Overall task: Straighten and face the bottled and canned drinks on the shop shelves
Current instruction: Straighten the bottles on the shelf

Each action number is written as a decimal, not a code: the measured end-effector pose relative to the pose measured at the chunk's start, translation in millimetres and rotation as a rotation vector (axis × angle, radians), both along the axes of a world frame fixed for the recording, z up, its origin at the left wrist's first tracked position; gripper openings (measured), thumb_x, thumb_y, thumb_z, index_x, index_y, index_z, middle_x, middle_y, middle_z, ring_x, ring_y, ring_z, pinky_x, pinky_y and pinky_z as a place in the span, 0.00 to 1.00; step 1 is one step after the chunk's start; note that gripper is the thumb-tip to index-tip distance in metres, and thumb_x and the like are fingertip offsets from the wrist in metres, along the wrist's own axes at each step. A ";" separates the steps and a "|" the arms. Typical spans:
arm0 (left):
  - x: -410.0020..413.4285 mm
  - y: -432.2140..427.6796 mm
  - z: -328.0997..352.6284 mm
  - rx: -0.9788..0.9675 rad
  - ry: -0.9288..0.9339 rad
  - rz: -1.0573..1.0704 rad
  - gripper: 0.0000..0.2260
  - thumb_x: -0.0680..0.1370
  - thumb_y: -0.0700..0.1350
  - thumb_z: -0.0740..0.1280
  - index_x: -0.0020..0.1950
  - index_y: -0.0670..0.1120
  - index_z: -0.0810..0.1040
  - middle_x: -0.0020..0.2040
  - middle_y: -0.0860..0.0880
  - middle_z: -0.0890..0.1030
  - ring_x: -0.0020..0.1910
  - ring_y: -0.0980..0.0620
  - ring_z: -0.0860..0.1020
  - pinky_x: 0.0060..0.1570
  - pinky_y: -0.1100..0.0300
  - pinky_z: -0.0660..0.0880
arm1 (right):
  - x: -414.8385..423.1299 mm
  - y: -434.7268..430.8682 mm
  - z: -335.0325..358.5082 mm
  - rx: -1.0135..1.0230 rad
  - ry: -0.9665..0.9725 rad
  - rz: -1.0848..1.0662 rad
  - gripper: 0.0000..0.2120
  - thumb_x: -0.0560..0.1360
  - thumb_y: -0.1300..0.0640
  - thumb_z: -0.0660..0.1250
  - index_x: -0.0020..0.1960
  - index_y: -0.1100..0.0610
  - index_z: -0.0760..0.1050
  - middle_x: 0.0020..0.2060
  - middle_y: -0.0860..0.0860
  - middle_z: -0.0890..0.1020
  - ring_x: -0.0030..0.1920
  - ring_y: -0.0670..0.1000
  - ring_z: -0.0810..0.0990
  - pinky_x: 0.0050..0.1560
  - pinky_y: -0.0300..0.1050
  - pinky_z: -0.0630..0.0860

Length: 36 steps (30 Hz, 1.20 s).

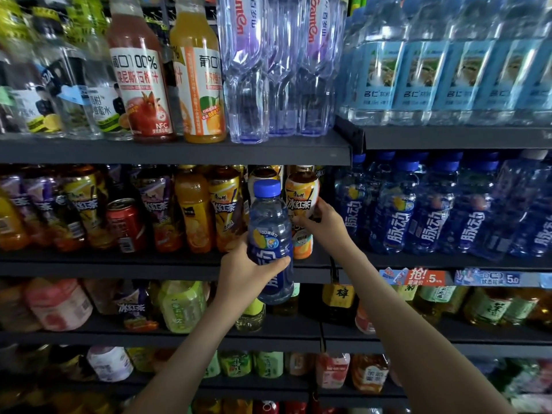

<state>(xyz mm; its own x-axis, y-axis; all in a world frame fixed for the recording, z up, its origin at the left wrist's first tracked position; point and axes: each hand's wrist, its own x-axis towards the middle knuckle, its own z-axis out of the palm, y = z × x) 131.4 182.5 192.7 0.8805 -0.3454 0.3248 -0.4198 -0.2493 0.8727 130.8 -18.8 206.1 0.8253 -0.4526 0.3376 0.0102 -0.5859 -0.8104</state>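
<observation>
My left hand (246, 271) grips a blue sports-drink bottle (270, 231) with a blue cap, held upright in the air in front of the second shelf. Just behind and to its right, my right hand (321, 222) wraps around an orange-labelled iced tea bottle (301, 204) that stands at the right end of the second shelf (119, 265). More iced tea and juice bottles (194, 204) crowd that shelf to the left, several of them tilted. A row of matching blue sports-drink bottles (433, 210) fills the shelf section on the right.
A red can (125, 222) leans among the tea bottles at left. Tall water bottles (268, 70) and juice bottles (140, 79) stand on the top shelf. Lower shelves hold green tea and pink drinks (59, 303). Price tags (418, 276) hang on the right shelf edge.
</observation>
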 end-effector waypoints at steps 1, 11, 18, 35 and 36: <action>-1.5 -3.8 -0.2 0.012 -0.008 -0.012 0.24 0.65 0.50 0.78 0.57 0.52 0.73 0.47 0.61 0.78 0.44 0.67 0.76 0.40 0.75 0.72 | -7.5 -1.2 -0.9 -0.003 -0.010 0.009 0.13 0.72 0.49 0.71 0.50 0.56 0.74 0.50 0.50 0.79 0.54 0.51 0.76 0.49 0.43 0.74; -30.6 -104.0 5.2 -0.041 -0.027 -0.066 0.23 0.64 0.52 0.78 0.55 0.49 0.75 0.46 0.56 0.80 0.45 0.58 0.79 0.42 0.69 0.74 | -105.5 -41.5 1.3 0.059 -0.133 -0.308 0.11 0.78 0.57 0.63 0.60 0.54 0.76 0.48 0.48 0.79 0.48 0.45 0.77 0.47 0.38 0.74; -32.2 -151.3 9.9 -0.050 -0.056 -0.029 0.20 0.65 0.51 0.78 0.52 0.49 0.75 0.44 0.57 0.78 0.43 0.57 0.78 0.40 0.69 0.72 | -141.4 -65.4 -11.5 0.062 -0.128 -0.407 0.09 0.78 0.59 0.63 0.56 0.52 0.76 0.43 0.42 0.79 0.44 0.37 0.77 0.42 0.29 0.72; -6.5 -205.3 -8.5 0.016 -0.060 -0.063 0.34 0.68 0.55 0.76 0.67 0.42 0.68 0.60 0.46 0.77 0.57 0.49 0.77 0.47 0.66 0.72 | -111.8 -73.1 -34.5 -0.045 0.052 -0.325 0.14 0.76 0.64 0.64 0.61 0.58 0.74 0.51 0.52 0.77 0.46 0.47 0.75 0.42 0.24 0.68; -6.5 -203.4 -10.4 0.011 -0.051 -0.090 0.35 0.68 0.54 0.75 0.69 0.42 0.66 0.62 0.46 0.76 0.60 0.49 0.76 0.53 0.63 0.73 | -110.2 -70.9 -36.4 -0.042 0.035 -0.321 0.14 0.76 0.64 0.64 0.61 0.58 0.74 0.51 0.52 0.77 0.46 0.47 0.75 0.41 0.22 0.68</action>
